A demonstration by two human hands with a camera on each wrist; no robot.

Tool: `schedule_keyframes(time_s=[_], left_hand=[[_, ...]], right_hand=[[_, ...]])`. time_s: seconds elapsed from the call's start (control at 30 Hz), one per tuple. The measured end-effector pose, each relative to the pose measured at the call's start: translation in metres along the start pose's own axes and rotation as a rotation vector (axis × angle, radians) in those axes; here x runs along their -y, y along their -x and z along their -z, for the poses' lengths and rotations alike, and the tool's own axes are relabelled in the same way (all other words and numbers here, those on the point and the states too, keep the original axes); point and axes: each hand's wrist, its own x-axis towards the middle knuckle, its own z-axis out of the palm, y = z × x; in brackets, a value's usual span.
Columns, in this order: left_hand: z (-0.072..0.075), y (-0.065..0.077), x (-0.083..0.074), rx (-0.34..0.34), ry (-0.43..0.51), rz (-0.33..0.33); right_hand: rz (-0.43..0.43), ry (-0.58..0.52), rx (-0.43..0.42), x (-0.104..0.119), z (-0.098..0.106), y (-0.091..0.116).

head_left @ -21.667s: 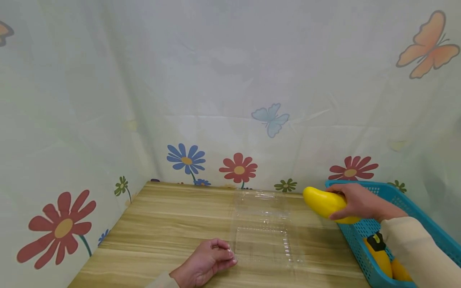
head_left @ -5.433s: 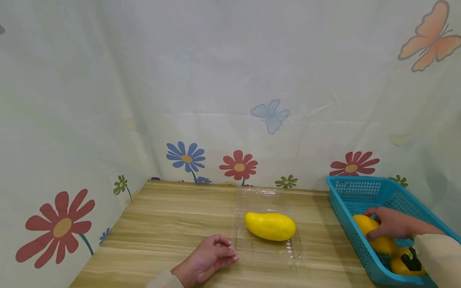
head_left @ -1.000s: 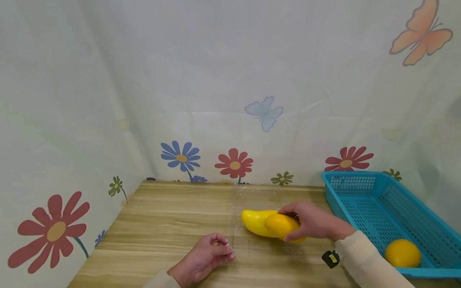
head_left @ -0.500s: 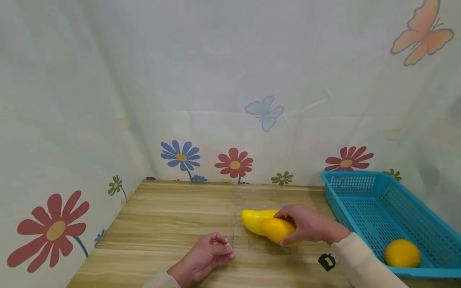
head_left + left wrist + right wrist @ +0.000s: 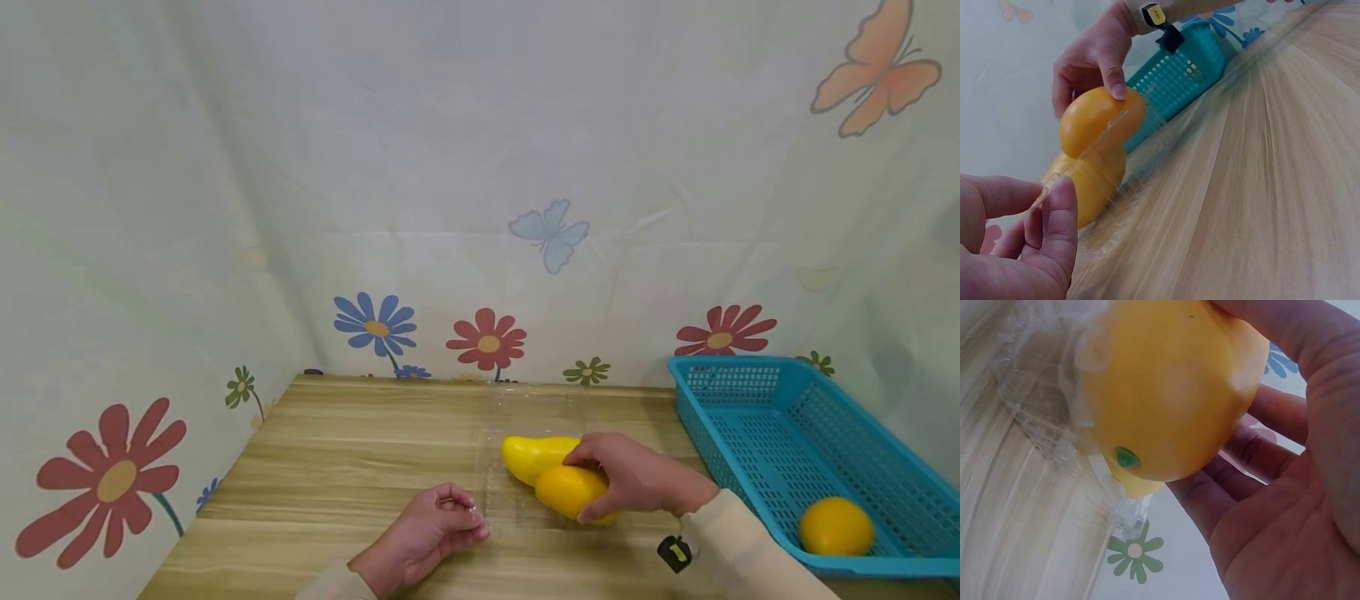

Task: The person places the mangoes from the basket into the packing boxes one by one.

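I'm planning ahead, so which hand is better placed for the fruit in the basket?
Probably the right hand, once it releases its held fruit: it's nearer the basket, while the left hand pinches the clear container.

On the table (image 5: 360, 450) before the curtain (image 5: 435, 167), the left hand (image 5: 423, 537) is at the left edge of the container (image 5: 513, 512), a mango (image 5: 528, 457) lies in it behind the fruit (image 5: 564, 492) in the right hand (image 5: 637, 473), and the basket (image 5: 780, 450) at right holds another fruit (image 5: 836, 527).
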Motion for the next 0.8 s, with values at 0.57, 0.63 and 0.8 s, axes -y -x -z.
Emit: schedule_keyframes(time_s=[0.57, 0.63, 0.8], left_hand=[[0.001, -0.001, 0.000, 0.013, 0.001, -0.004], [0.001, -0.001, 0.000, 0.012, 0.001, -0.004], [0.001, -0.001, -0.001, 0.013, 0.003, -0.004]], right_hand=[[-0.002, 0.000, 0.027, 0.002, -0.012, -0.004], [-0.006, 0.000, 0.025, 0.003, -0.013, -0.004], [-0.013, 0.005, 0.025, 0.004, -0.012, -0.003]])
